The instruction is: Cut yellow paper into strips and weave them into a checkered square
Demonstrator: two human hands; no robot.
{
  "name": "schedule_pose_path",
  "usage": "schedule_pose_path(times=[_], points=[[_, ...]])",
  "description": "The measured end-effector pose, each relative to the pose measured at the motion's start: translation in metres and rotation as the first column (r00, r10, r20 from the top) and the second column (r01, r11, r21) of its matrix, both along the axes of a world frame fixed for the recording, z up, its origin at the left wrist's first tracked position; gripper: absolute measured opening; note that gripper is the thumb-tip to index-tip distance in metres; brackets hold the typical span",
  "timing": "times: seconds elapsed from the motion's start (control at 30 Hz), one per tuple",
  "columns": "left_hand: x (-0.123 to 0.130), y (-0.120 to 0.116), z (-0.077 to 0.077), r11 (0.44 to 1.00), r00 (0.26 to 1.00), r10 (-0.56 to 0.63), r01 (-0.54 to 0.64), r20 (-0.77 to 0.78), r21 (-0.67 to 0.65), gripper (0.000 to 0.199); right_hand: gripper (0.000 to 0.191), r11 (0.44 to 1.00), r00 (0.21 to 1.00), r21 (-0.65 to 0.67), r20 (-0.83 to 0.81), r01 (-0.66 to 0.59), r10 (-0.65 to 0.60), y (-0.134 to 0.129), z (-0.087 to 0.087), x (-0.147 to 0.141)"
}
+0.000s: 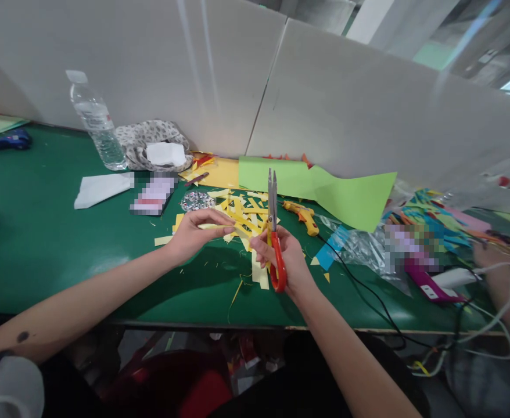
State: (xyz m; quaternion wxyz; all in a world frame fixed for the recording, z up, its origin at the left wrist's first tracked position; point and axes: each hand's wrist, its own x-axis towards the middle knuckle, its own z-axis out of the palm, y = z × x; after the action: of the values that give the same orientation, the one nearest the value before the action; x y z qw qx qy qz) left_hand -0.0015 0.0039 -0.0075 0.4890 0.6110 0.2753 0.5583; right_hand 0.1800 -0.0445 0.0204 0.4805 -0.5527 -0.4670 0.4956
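We hold the paper strip [241,231] above the table [137,278], between both hands. We judge it light, limp and easily creased; grip it flat, near the ends. Our left hand [196,232] pinches it; our right hand [288,256] grasps the scissors [273,227], fingertips at the strip. Yellow scraps [251,219] and a glue gun [305,219] lie beyond.

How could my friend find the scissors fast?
Find the green table, then the person's right hand above it. The scissors are in that hand, blades pointing up the picture. Their red handles set them apart from the yellow strips nearby.
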Motion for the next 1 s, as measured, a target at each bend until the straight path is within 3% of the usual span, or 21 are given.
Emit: schedule_pose_path(times=[0.07, 0.1, 0.2, 0.27, 0.33, 0.4, 0.47, 0.53, 0.57, 0.63, 0.73, 0.83, 1.0], points=[[-0.001, -0.003, 0.0, 0.965, 0.993, 0.068, -0.042, -0.094, 0.26, 0.002, 0.048, 0.996, 0.995, -0.071, -0.09, -0.056, 0.049, 0.0, 0.001, -0.002], [-0.002, -0.004, 0.0, 0.914, 0.985, 0.105, -0.04, -0.14, 0.405, 0.005, 0.046, 0.992, 0.99, -0.099, -0.126, -0.08, 0.067, 0.0, 0.001, -0.002], [-0.003, -0.009, -0.002, 0.676, 0.947, 0.211, 0.038, -0.243, 0.736, 0.014, 0.042, 0.984, 0.97, -0.139, -0.231, -0.115, 0.081, 0.0, 0.0, 0.0], [-0.002, -0.011, -0.005, 0.568, 0.924, 0.255, 0.095, -0.285, 0.817, 0.013, 0.043, 0.987, 0.96, -0.128, -0.273, -0.097, 0.059, 0.0, 0.0, 0.003], [0.0, -0.012, -0.009, 0.554, 0.906, 0.255, 0.149, -0.337, 0.819, 0.012, 0.046, 0.993, 0.961, -0.112, -0.275, -0.046, 0.014, -0.001, 0.0, 0.004], [0.001, -0.012, -0.01, 0.623, 0.901, 0.196, 0.19, -0.387, 0.759, 0.013, 0.047, 0.996, 0.962, -0.091, -0.272, -0.01, -0.015, 0.0, 0.0, 0.006], [0.003, -0.013, -0.008, 0.767, 0.905, 0.101, 0.194, -0.414, 0.611, 0.012, 0.048, 0.998, 0.961, -0.058, -0.274, 0.002, -0.018, 0.001, 0.001, 0.008], [0.005, -0.014, -0.005, 0.929, 0.916, -0.034, 0.176, -0.4, 0.325, 0.012, 0.047, 1.0, 0.967, -0.023, -0.254, 0.02, -0.025, 0.003, 0.0, 0.01], [0.005, -0.014, -0.004, 0.972, 0.919, -0.119, 0.186, -0.375, 0.146, 0.016, 0.048, 0.999, 0.972, -0.007, -0.233, 0.032, -0.033, 0.004, 0.0, 0.011], [0.006, -0.013, -0.002, 0.955, 0.911, -0.285, 0.242, -0.297, -0.171, 0.024, 0.047, 0.999, 0.981, 0.018, -0.19, 0.044, -0.04, 0.006, 0.0, 0.012], [0.008, -0.012, -0.002, 0.852, 0.854, -0.455, 0.336, -0.25, -0.402, 0.025, 0.046, 0.998, 0.989, 0.043, -0.146, 0.034, -0.027, 0.006, -0.001, 0.012], [0.01, -0.013, -0.002, 0.809, 0.822, -0.501, 0.332, -0.271, -0.485, 0.02, 0.044, 0.997, 0.992, 0.065, -0.118, 0.043, -0.035, 0.005, -0.001, 0.011], [0.011, -0.013, -0.002, 0.805, 0.844, -0.468, 0.285, -0.263, -0.52, 0.014, 0.043, 0.986, 0.989, 0.12, -0.106, 0.116, -0.103, 0.008, -0.002, 0.012]])
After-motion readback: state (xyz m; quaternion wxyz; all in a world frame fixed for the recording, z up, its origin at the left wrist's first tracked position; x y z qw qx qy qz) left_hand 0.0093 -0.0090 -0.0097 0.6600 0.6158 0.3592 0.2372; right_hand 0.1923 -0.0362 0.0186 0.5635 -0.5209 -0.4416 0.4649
